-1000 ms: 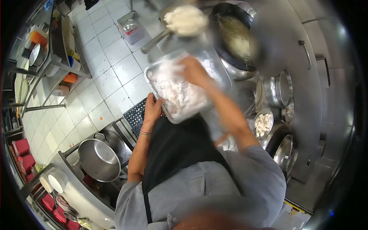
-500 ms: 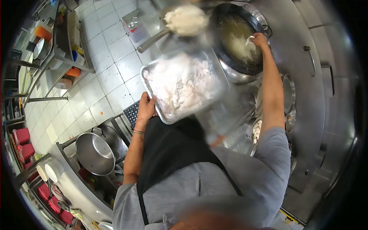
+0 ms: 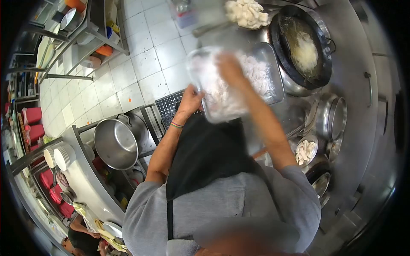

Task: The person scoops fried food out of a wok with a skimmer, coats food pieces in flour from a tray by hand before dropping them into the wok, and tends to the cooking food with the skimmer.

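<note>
A clear-sided tray [image 3: 278, 81] of flour-coated pale pieces [image 3: 257, 70] lies across the front of my apron. With its fingers closed over the tray's near left edge, my left hand [image 3: 191, 101] grips it. My right hand [image 3: 230, 68] is over the floured pieces, smeared by motion, so its fingers cannot be made out. Beyond the tray's right end sits a dark wok [image 3: 285, 55] of oil, where a pale foaming patch [image 3: 306, 53] bubbles. Pale cooked-looking pieces [image 3: 247, 13] are heaped in a long-handled strainer behind the tray.
Metal pots [image 3: 337, 117] and a bowl of white pieces [image 3: 305, 151] stand at the right. A large steel pot [image 3: 116, 144] is at the left by a counter with stacked bowls [image 3: 65, 157]. Another person [image 3: 83, 234] shows at lower left. Shelving [image 3: 106, 42] stands across the tiled floor.
My right hand has moved from above the wok's oil, where it held a pale piece, back over the tray. My left hand stays on the tray edge. The view has shifted.
</note>
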Motion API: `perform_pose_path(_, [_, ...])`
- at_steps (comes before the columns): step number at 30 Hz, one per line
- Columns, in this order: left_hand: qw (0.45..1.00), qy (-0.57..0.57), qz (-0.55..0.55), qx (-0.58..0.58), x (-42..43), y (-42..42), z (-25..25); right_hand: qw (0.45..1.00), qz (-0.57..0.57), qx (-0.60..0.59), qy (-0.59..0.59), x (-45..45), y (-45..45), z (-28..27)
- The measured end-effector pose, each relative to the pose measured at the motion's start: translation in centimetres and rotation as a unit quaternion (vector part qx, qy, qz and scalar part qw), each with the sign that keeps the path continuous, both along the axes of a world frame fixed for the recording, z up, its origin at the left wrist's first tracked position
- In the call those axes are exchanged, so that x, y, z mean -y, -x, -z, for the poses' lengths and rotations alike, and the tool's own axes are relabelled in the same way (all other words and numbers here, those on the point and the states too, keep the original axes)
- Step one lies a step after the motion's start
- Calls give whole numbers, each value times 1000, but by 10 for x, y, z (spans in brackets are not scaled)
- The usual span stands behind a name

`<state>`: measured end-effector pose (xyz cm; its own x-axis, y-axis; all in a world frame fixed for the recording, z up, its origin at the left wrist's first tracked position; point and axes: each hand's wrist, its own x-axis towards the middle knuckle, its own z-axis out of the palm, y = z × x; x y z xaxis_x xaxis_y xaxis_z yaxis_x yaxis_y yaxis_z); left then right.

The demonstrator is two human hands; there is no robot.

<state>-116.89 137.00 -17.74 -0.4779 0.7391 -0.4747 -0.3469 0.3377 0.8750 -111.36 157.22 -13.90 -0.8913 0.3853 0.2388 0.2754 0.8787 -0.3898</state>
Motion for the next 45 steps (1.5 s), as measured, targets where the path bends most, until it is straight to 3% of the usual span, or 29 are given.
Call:
perform_pose_path(1, [1000,-1,0,1,0,-1,3,999,23,-28,-40,25,17,1])
perform_pose_path(4, [1000,-4,8,-18,2,0,12,993,53,73,-78,49,47,26])
perform_pose_path(7, [1000,-6,14,-25,3,-1,12,997,41,24,-57,47,41,27])
perform_pose_path(10, [999,-29,-2,-32,1,-5,15,986,97,-85,109,35,21,10])
perform_pose_path(11, [999,-32,7,-43,1,-3,18,958,88,-181,202,21,6,15])
perform_pose_path(12, [998,-34,17,-56,2,-1,20,940,178,-95,275,20,-6,-26])
perform_pose_path(13, [998,-32,12,-50,2,0,20,949,196,-80,232,5,-25,-33])
perform_pose_path(14, [998,-31,8,-45,2,0,18,931,216,-44,289,-4,-45,-55])
perform_pose_path(18, [999,-29,0,-23,0,1,12,911,220,19,349,-64,-96,-29])
perform_pose_path(24, [1000,-20,10,1,-2,0,-7,941,274,147,133,-44,-77,-3])
perform_pose_path(27, [1000,-18,23,2,-2,1,-12,939,240,46,242,-68,-109,5])
perform_pose_path(30, [1000,-18,21,5,-3,1,-6,900,260,104,335,-68,-128,-49])
perform_pose_path(33, [1000,-11,20,8,-1,2,7,802,195,-63,562,-71,-142,-50])
perform_pose_path(36, [1000,-5,29,3,-1,2,0,928,158,48,333,-54,-142,-33])
perform_pose_path(37, [1000,-18,18,8,-2,0,-2,963,132,118,201,-52,-143,-35])
perform_pose_path(40, [1000,-5,21,16,-5,1,-11,960,175,94,196,-46,-147,-85])
perform_pose_path(41, [1000,-14,23,13,-3,1,-8,914,217,52,339,-52,-150,-116])
perform_pose_path(42, [1000,-18,19,9,-3,0,-5,944,210,18,252,-69,-163,-125])
perform_pose_path(43, [1000,-21,16,5,-3,-1,-1,921,274,-14,277,-74,-166,-161])
perform_pose_path(45, [1000,-21,13,-2,-2,-1,2,948,285,-94,105,-124,-195,-171])
